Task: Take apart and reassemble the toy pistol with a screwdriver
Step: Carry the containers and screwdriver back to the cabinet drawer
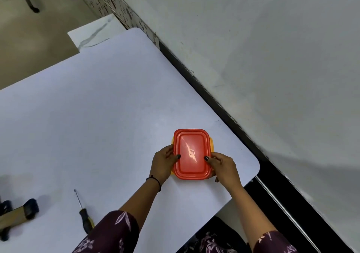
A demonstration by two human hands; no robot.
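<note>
Both hands gripped one closed box [191, 153] near the right edge of the white counter [97, 106]. The left hand [163, 163] was curled round the box's left side, thumb laid on the red lid [191, 167]. The right hand [224, 167] clasped the right side in the same way, thumb also on the lid. A strip of the box's yellow base [212, 145] showed beneath the lid. A dark band [155, 182] circled the left wrist. One screwdriver [83, 212], with a black-and-yellow handle, lay untouched on the counter well to the left of the box, nearer the person, its shaft pointing away. One tan-and-black object [17, 215] lay at the far-left edge, too blurred to tell whether it was the toy pistol.
</note>
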